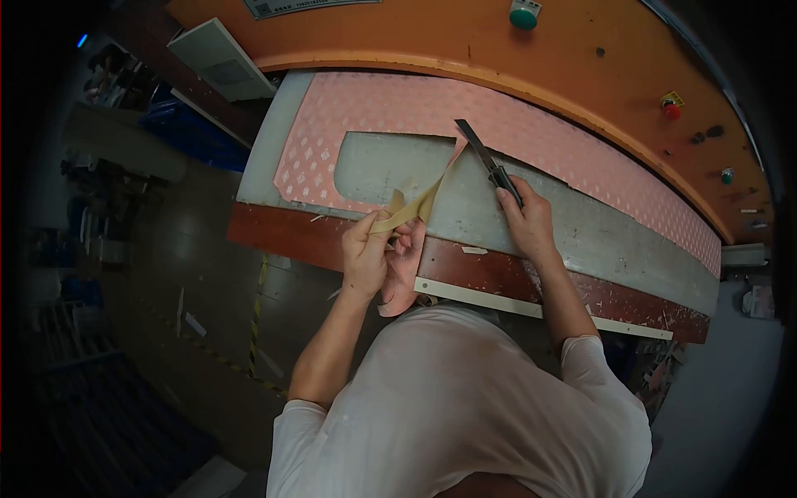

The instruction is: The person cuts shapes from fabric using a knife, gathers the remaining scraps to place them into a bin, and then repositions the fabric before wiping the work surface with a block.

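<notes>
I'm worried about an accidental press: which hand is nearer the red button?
Right. The right hand, holding a black knife, is short of and left of the red button, not touching it; the left hand, gripping a tan strip, is farther left.

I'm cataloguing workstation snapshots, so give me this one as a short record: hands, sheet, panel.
Left hand: grips a tan and pink strip
Right hand: holds a knife, blade out, pointing away from the person
Sheet: pink with white pattern, part cut away, lying on a grey board
Panel: orange, with green and red buttons
</notes>
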A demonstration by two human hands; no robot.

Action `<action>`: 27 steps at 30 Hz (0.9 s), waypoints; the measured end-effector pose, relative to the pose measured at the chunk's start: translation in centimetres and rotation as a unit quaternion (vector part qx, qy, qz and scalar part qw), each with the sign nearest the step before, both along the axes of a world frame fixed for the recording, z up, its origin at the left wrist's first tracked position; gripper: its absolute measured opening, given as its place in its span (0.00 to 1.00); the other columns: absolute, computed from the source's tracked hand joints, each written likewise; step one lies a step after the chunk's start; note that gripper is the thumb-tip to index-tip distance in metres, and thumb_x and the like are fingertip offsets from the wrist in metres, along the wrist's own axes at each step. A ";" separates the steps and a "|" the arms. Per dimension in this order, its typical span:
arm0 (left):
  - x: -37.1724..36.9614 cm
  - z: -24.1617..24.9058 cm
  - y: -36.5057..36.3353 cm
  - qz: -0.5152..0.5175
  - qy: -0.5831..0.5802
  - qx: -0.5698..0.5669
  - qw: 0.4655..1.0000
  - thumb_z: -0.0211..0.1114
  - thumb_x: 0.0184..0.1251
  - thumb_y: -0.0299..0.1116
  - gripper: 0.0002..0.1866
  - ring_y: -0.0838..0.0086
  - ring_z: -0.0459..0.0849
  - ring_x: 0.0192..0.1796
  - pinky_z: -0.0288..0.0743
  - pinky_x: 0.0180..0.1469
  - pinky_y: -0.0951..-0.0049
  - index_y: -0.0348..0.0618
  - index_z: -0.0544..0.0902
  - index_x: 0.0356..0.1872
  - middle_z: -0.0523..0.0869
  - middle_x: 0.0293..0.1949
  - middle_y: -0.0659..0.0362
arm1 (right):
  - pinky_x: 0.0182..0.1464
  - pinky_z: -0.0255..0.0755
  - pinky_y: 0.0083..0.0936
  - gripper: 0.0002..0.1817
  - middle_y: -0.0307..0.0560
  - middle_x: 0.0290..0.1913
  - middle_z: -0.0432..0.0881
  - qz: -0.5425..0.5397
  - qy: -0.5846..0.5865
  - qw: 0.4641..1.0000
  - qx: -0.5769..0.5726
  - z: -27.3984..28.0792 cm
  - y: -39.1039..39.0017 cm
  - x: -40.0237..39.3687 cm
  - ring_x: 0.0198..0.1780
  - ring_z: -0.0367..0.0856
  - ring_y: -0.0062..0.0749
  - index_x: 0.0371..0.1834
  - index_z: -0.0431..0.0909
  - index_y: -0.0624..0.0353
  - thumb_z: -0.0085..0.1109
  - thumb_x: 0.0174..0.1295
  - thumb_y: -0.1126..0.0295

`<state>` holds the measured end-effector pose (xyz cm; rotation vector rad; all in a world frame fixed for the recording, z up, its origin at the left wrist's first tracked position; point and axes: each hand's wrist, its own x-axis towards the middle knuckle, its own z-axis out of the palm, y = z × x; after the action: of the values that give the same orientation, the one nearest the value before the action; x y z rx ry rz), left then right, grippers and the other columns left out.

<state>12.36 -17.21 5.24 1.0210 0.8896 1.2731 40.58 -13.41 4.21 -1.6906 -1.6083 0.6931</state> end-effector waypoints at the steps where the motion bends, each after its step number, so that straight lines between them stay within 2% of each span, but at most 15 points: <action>1: -0.1 0.2 0.0 0.001 0.005 -0.002 1.000 0.51 0.84 0.35 0.17 0.81 0.81 0.32 0.76 0.34 0.81 0.31 0.83 0.44 0.86 0.34 0.58 | 0.37 0.75 0.27 0.19 0.46 0.28 0.84 0.003 -0.004 1.000 0.000 0.0 0.2 -0.2 0.31 0.82 0.27 0.59 0.80 0.62 0.60 0.72 0.61; 6: 0.3 1.0 -0.2 0.004 0.001 0.012 1.000 0.51 0.84 0.34 0.17 0.81 0.82 0.33 0.76 0.35 0.81 0.31 0.84 0.44 0.86 0.34 0.58 | 0.37 0.75 0.29 0.19 0.48 0.28 0.84 0.003 -0.016 1.000 0.001 -0.1 1.2 -0.9 0.31 0.83 0.31 0.58 0.80 0.62 0.59 0.72 0.60; 9: 0.3 1.1 -0.2 0.006 -0.005 0.014 1.000 0.52 0.83 0.33 0.16 0.81 0.82 0.32 0.76 0.34 0.81 0.31 0.84 0.44 0.86 0.34 0.58 | 0.38 0.76 0.40 0.17 0.55 0.29 0.84 -0.009 -0.014 1.000 0.008 0.1 2.0 -1.8 0.33 0.86 0.50 0.55 0.81 0.59 0.59 0.71 0.60; 12: 0.5 1.4 0.0 0.023 0.014 0.002 1.000 0.51 0.84 0.35 0.17 0.80 0.82 0.31 0.74 0.31 0.81 0.32 0.83 0.41 0.86 0.32 0.57 | 0.39 0.76 0.40 0.17 0.56 0.30 0.84 0.006 -0.034 0.999 0.012 -0.3 2.4 -2.1 0.33 0.85 0.52 0.55 0.81 0.59 0.59 0.71 0.60; 13: 0.5 1.6 -0.1 0.030 0.026 -0.004 0.999 0.51 0.84 0.36 0.18 0.79 0.82 0.30 0.74 0.30 0.82 0.33 0.83 0.39 0.86 0.32 0.56 | 0.38 0.76 0.38 0.17 0.54 0.29 0.84 0.029 -0.034 0.999 0.003 -0.4 1.9 -1.7 0.32 0.85 0.49 0.56 0.81 0.59 0.59 0.71 0.60; 15: -0.8 2.2 -0.6 0.066 -0.054 0.059 0.995 0.50 0.85 0.40 0.19 0.79 0.80 0.27 0.71 0.27 0.82 0.35 0.81 0.38 0.85 0.29 0.56 | 0.36 0.76 0.35 0.17 0.51 0.28 0.84 0.078 -0.033 0.996 -0.012 -0.6 0.2 -0.2 0.30 0.84 0.42 0.56 0.81 0.61 0.60 0.71 0.61; 16: -1.7 2.8 -0.9 0.084 -0.093 0.088 0.988 0.49 0.85 0.41 0.20 0.78 0.79 0.26 0.70 0.26 0.83 0.36 0.80 0.38 0.84 0.28 0.56 | 0.35 0.75 0.32 0.17 0.48 0.28 0.84 0.057 0.011 0.998 -0.016 -0.5 -0.8 0.3 0.30 0.83 0.36 0.56 0.81 0.61 0.60 0.71 0.62; 18: -4.9 4.4 -1.2 0.232 -0.159 0.034 0.959 0.48 0.85 0.44 0.19 0.77 0.77 0.25 0.67 0.24 0.82 0.39 0.78 0.39 0.82 0.26 0.56 | 0.33 0.74 0.25 0.17 0.41 0.28 0.83 0.026 0.096 0.994 -0.036 0.1 -2.9 0.9 0.29 0.80 0.25 0.57 0.81 0.63 0.60 0.72 0.64; 20: -9.9 4.3 -0.5 0.322 -0.204 0.066 0.922 0.48 0.82 0.36 0.13 0.77 0.77 0.29 0.66 0.25 0.79 0.37 0.77 0.46 0.81 0.33 0.56 | 0.32 0.71 0.17 0.16 0.34 0.29 0.81 -0.017 0.193 0.981 -0.017 0.3 -2.8 1.0 0.30 0.75 0.14 0.58 0.81 0.63 0.60 0.74 0.64; 21: -12.1 4.1 -0.2 0.375 -0.205 0.071 0.901 0.48 0.80 0.33 0.12 0.77 0.76 0.31 0.66 0.25 0.78 0.37 0.77 0.49 0.80 0.36 0.56 | 0.31 0.70 0.15 0.16 0.34 0.31 0.82 -0.028 0.219 0.975 -0.027 1.0 -2.5 0.6 0.30 0.76 0.14 0.59 0.80 0.62 0.58 0.75 0.64; 23: -13.4 5.2 0.8 0.529 -0.136 0.032 0.837 0.49 0.77 0.29 0.15 0.77 0.76 0.33 0.68 0.27 0.76 0.35 0.75 0.59 0.79 0.42 0.57 | 0.30 0.69 0.14 0.17 0.34 0.30 0.82 -0.010 0.237 0.971 -0.034 0.5 -1.7 -0.5 0.30 0.75 0.14 0.60 0.80 0.62 0.58 0.75 0.64; 24: -15.6 2.3 1.0 0.500 -0.076 0.074 0.860 0.58 0.74 0.30 0.22 0.73 0.78 0.40 0.74 0.33 0.76 0.36 0.71 0.66 0.76 0.52 0.54 | 0.30 0.68 0.14 0.17 0.34 0.30 0.81 -0.002 0.244 0.969 -0.037 0.4 -1.3 -1.1 0.30 0.75 0.13 0.61 0.79 0.62 0.58 0.75 0.64; 25: -14.3 2.3 1.9 0.522 0.094 0.107 0.841 0.62 0.72 0.30 0.24 0.70 0.78 0.46 0.76 0.39 0.75 0.37 0.71 0.66 0.73 0.56 0.53 | 0.30 0.69 0.16 0.18 0.35 0.30 0.82 0.017 0.229 0.973 -0.038 0.5 -1.2 -2.0 0.28 0.75 0.14 0.61 0.80 0.62 0.58 0.75 0.63; 26: -12.0 2.2 2.8 0.527 0.262 0.131 0.797 0.66 0.69 0.30 0.27 0.67 0.77 0.51 0.79 0.46 0.74 0.38 0.70 0.67 0.70 0.61 0.53 | 0.30 0.70 0.16 0.18 0.35 0.30 0.82 0.035 0.218 0.974 -0.050 0.5 -1.0 -2.7 0.28 0.75 0.14 0.60 0.80 0.62 0.59 0.75 0.63; 27: -11.1 0.9 3.2 0.398 0.314 0.137 0.851 0.73 0.64 0.34 0.31 0.61 0.73 0.59 0.77 0.59 0.65 0.43 0.73 0.67 0.64 0.66 0.52 | 0.30 0.70 0.17 0.18 0.36 0.30 0.82 0.054 0.206 0.975 -0.062 0.4 -0.8 -3.2 0.28 0.75 0.14 0.60 0.80 0.62 0.59 0.75 0.63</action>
<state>1.27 -14.01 6.17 1.4001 1.8030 1.8210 37.34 -14.19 4.60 -1.4302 -1.3873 1.1373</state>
